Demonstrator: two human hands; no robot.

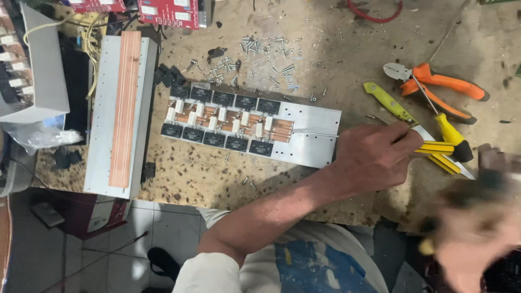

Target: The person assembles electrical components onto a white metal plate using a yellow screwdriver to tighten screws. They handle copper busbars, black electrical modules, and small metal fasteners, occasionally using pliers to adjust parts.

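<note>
Head view, left hand (374, 157) closed on yellow-handled screwdriver (434, 147) beside aluminium plate (312, 133) — right hand (472, 239) blurred, grip unclear

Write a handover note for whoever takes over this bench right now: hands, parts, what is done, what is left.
Left hand: reaches across, fingertips at the striped screwdriver; grip unclear.
Right hand: blurred, grip unclear.
Done: black components sit in two rows on the left part of the metal plate.
Left: the plate's right end is bare; loose screws lie above it.
</note>
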